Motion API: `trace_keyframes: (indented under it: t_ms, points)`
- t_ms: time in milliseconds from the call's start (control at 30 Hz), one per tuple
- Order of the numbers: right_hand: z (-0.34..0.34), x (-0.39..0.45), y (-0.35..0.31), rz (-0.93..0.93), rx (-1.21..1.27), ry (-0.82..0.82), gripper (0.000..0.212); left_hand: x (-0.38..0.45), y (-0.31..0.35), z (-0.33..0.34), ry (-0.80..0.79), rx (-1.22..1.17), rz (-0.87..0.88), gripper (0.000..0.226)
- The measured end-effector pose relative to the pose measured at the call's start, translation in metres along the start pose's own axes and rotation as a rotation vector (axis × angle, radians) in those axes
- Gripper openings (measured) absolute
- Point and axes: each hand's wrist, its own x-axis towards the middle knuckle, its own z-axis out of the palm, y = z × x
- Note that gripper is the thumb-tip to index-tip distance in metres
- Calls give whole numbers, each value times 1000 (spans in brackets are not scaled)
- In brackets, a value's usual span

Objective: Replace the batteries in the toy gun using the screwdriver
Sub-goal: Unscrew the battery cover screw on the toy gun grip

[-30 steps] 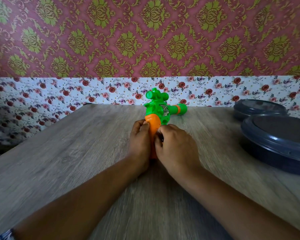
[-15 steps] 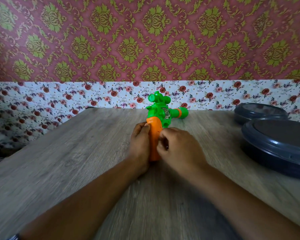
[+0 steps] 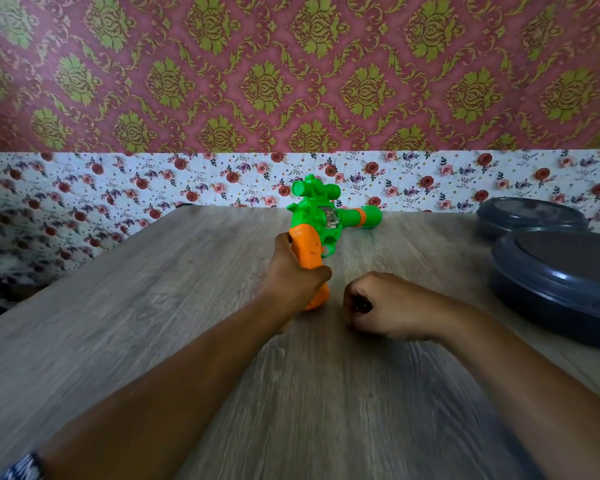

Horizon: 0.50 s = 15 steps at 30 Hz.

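A green toy gun (image 3: 321, 216) with an orange grip (image 3: 307, 252) lies on the wooden table (image 3: 174, 289), its barrel pointing right. My left hand (image 3: 291, 282) is wrapped around the orange grip from the left. To the right of the grip, a little apart from it, my right hand (image 3: 392, 306) rests on the table as a closed fist. A small dark object (image 3: 361, 306) shows inside the fist; I cannot make out what it is. No screwdriver or batteries are clearly visible.
Two dark blue round lidded containers stand at the right, a large one (image 3: 561, 282) near the table's edge and a smaller one (image 3: 530, 218) behind it. A floral-papered wall (image 3: 153, 181) runs along the far edge of the table.
My right hand has pulled back from the orange grip toward me and to the right, still closed. My left hand has stayed on the grip. The view has shifted slightly.
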Motion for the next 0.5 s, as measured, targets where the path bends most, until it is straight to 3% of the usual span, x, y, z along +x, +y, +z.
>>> trace_keyframes:
  t_ms: [200, 367, 500]
  points:
    - [-5, -1, 5, 2, 67, -24, 15, 0, 2, 4, -52, -3, 14, 55]
    - [-3, 5, 4, -9, 310, 425, 21, -1, 4, 8, -61, -246, -124, 50]
    - [9, 7, -10, 105, 292, 529, 32, -3, 7, 9, -186, -533, -202, 82]
